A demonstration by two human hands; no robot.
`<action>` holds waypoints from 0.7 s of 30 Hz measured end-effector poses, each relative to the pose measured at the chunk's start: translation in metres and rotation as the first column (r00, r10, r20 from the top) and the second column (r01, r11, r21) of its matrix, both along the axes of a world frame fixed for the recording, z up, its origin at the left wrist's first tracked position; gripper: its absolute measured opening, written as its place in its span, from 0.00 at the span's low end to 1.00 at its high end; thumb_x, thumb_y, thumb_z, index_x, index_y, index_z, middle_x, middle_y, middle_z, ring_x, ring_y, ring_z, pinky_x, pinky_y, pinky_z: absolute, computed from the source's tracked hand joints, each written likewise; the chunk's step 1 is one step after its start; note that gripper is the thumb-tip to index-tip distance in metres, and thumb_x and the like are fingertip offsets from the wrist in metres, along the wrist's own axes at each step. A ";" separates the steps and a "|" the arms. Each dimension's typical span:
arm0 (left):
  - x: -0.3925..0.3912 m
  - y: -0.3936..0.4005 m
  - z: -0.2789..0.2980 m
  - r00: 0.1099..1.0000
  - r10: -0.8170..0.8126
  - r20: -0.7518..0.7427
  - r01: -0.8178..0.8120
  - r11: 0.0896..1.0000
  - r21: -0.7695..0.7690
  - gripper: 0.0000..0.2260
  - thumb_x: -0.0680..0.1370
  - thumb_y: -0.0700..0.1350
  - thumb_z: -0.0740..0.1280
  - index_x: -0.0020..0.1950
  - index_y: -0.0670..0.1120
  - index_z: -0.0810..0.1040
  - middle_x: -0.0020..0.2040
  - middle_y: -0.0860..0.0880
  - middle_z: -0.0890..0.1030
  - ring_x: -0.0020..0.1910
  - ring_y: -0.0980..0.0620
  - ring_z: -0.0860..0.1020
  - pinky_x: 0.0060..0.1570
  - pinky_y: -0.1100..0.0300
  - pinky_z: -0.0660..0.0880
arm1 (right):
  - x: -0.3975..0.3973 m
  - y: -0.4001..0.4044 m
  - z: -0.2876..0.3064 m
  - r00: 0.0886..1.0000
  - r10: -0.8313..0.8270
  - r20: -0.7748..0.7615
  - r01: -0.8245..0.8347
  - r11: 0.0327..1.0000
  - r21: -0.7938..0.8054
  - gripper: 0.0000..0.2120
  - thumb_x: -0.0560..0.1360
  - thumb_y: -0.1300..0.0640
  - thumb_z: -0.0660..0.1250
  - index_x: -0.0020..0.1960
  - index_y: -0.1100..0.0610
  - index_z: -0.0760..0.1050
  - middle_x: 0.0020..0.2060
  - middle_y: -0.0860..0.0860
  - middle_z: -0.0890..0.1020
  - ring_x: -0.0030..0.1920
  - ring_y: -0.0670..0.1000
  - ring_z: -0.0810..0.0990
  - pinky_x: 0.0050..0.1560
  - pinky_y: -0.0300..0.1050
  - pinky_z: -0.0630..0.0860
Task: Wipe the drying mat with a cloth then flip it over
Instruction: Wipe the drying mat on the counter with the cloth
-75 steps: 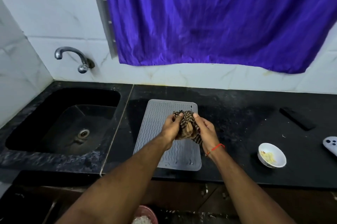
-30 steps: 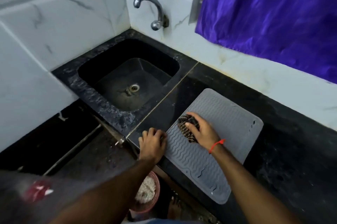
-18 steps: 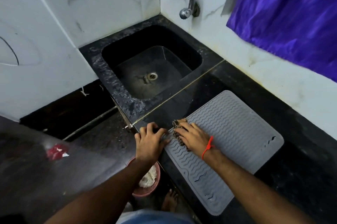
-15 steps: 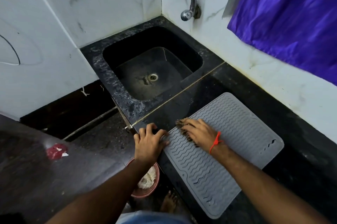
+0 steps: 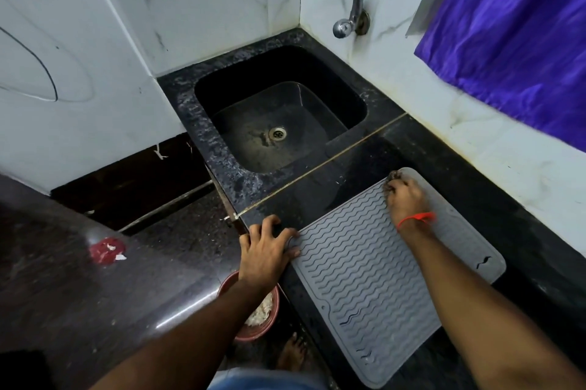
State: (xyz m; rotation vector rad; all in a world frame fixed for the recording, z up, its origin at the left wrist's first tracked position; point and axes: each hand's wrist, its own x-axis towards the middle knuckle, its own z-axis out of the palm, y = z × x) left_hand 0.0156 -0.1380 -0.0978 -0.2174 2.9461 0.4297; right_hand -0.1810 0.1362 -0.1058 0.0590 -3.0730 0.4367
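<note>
A grey drying mat (image 5: 374, 266) with wavy ridges lies flat on the black counter (image 5: 358, 164), right of the sink. My right hand (image 5: 406, 199), with a red thread on its wrist, presses a dark striped cloth (image 5: 393, 176) onto the mat's far left corner. The cloth is mostly hidden under the fingers. My left hand (image 5: 264, 256) lies flat with spread fingers on the counter's front edge, its fingertips on the mat's near left corner.
A black sink (image 5: 282, 123) with a chrome tap (image 5: 344, 2) sits at the left end. A blue curtain (image 5: 513, 31) hangs over the back wall. Below the counter edge are a reddish bowl (image 5: 257, 316) and a bare foot (image 5: 293, 354). A dark ledge (image 5: 79, 288) is at lower left.
My right hand has slid the cloth away from me along the mat's left side to its far corner. My left hand has stayed at the near corner.
</note>
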 end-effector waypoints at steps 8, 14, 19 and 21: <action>0.000 -0.004 -0.012 0.997 -0.053 -0.060 0.052 0.999 -0.008 0.18 0.80 0.61 0.57 0.67 0.57 0.71 0.71 0.51 0.62 0.64 0.45 0.64 0.59 0.47 0.64 | 0.148 -0.134 0.002 0.927 0.374 0.043 -0.361 0.916 -0.174 0.11 0.72 0.57 0.67 0.53 0.56 0.79 0.55 0.57 0.77 0.51 0.58 0.79 0.52 0.52 0.79; 0.003 -0.008 -0.022 0.993 -0.075 -0.096 0.075 0.997 -0.006 0.25 0.77 0.68 0.53 0.65 0.55 0.73 0.70 0.52 0.65 0.62 0.46 0.66 0.57 0.46 0.65 | 0.135 -0.107 0.007 0.743 0.669 -0.011 -0.665 0.736 -0.130 0.13 0.72 0.56 0.67 0.56 0.53 0.77 0.54 0.54 0.78 0.51 0.56 0.77 0.52 0.51 0.77; 0.003 -0.008 -0.017 0.993 -0.075 -0.090 0.076 0.997 0.008 0.25 0.77 0.70 0.51 0.64 0.59 0.73 0.71 0.53 0.64 0.64 0.47 0.63 0.59 0.47 0.64 | 0.077 -0.050 0.014 0.683 0.730 -0.024 -0.731 0.683 0.004 0.12 0.72 0.60 0.68 0.55 0.52 0.78 0.57 0.52 0.79 0.51 0.55 0.77 0.49 0.50 0.79; 0.004 -0.009 -0.016 0.996 -0.066 -0.066 0.066 0.998 0.009 0.25 0.76 0.71 0.50 0.65 0.60 0.72 0.72 0.54 0.62 0.65 0.47 0.62 0.60 0.47 0.63 | 0.043 -0.015 0.019 0.738 0.674 -0.037 -0.671 0.738 0.071 0.11 0.73 0.59 0.67 0.55 0.52 0.79 0.58 0.52 0.79 0.52 0.54 0.77 0.51 0.49 0.78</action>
